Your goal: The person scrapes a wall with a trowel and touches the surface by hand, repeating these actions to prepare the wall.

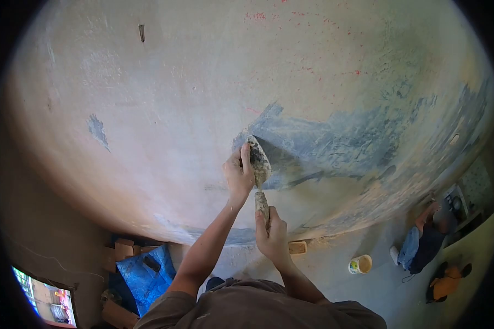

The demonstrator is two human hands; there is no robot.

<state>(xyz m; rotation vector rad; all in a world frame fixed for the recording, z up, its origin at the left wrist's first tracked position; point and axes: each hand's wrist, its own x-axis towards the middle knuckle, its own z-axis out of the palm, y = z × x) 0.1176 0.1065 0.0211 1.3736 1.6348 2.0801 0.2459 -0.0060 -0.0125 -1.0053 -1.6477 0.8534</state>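
My right hand (271, 233) is wrapped round the handle of a trowel (259, 164), whose blade points up against the wall (203, 109). The blade is smeared with pale and dark material. My left hand (240, 172) is at the blade's left edge, its fingers pressed on the metal near the tip. Around the tip and to its right, a large blue-grey patch (335, 142) shows on the pale wall. A smaller grey patch (97, 131) lies further left.
Below the wall, a blue sheet (148, 277) and cardboard boxes (124, 248) lie at the left. A bucket (360, 264) and a rectangular tray (297, 248) stand on the floor. At the right are a person (425, 241) and an orange-and-black object (446, 282).
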